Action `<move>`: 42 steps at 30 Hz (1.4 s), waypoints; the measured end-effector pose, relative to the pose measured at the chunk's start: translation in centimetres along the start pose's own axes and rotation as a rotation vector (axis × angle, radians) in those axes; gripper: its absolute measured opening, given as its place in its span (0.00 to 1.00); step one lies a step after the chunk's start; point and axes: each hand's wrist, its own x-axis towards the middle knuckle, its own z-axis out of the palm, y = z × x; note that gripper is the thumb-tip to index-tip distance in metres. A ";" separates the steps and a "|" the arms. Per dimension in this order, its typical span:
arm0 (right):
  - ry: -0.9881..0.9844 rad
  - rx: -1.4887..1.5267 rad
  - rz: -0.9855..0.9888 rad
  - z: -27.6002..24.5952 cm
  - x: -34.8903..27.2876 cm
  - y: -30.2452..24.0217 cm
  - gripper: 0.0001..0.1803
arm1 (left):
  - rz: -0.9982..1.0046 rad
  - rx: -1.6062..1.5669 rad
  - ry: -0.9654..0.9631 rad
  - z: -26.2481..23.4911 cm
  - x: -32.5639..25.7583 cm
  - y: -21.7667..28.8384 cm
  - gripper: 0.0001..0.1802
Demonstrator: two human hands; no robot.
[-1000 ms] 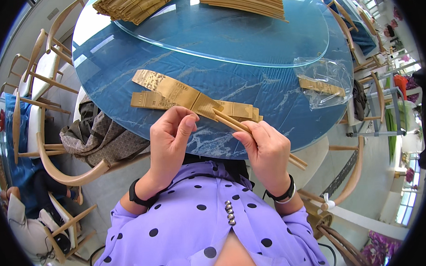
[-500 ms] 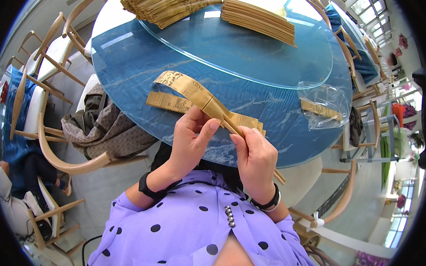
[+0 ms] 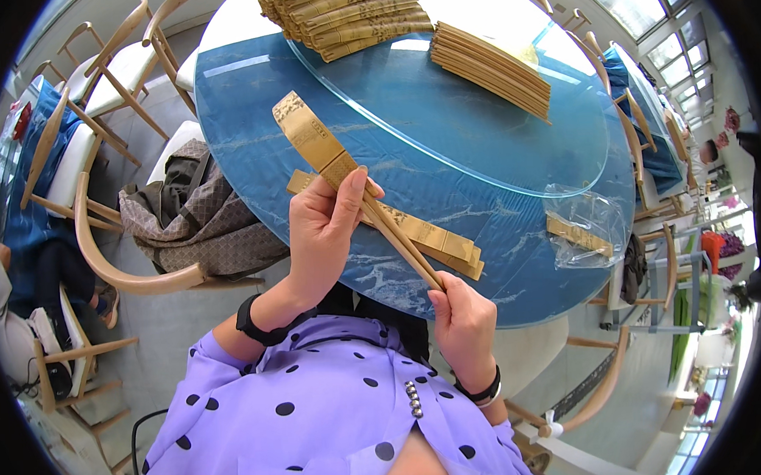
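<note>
My left hand (image 3: 324, 219) pinches a gold printed paper sleeve (image 3: 312, 138) near its open end, with the sleeve's far part curving up and away. A pair of wooden chopsticks (image 3: 402, 249) runs from the sleeve's mouth down toward me. Closed around the chopsticks' near ends is my right hand (image 3: 465, 319). How far the sticks reach inside the sleeve is hidden. Below my hands, several flat gold paper sleeves (image 3: 431, 235) lie overlapping on the blue table (image 3: 257, 132), partly covered by my left hand and the chopsticks.
A pile of gold printed sleeves (image 3: 350, 18) and a row of bare wooden chopsticks (image 3: 492, 71) rest on the glass turntable (image 3: 478, 140). To the right lies a clear plastic bag (image 3: 588, 220) with a gold sleeve in it. A patterned bag (image 3: 197, 220) sits on a chair at left.
My right hand has slid down toward the chopsticks' near ends, away from my left hand, so more of the sticks shows between them. The held sleeve now points up more steeply.
</note>
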 end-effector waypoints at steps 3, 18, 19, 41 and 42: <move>0.033 0.004 0.046 0.3 -0.2 -0.4 0.10 | -0.077 0.021 -0.015 0.4 -0.5 -0.3 0.16; 0.076 0.026 0.106 0.5 0.2 -1.4 0.09 | 0.029 0.080 -0.006 0.1 -1.5 -2.6 0.25; 0.067 0.022 0.100 0.6 0.3 -1.4 0.10 | 0.048 0.060 -0.004 -0.4 -0.8 -2.2 0.26; 0.103 0.088 0.104 1.6 1.2 -2.0 0.11 | 0.012 0.130 -0.062 0.1 1.4 -0.8 0.22; 0.100 0.105 0.089 1.7 1.2 -2.0 0.11 | 0.006 0.142 -0.082 -0.4 1.9 -1.1 0.22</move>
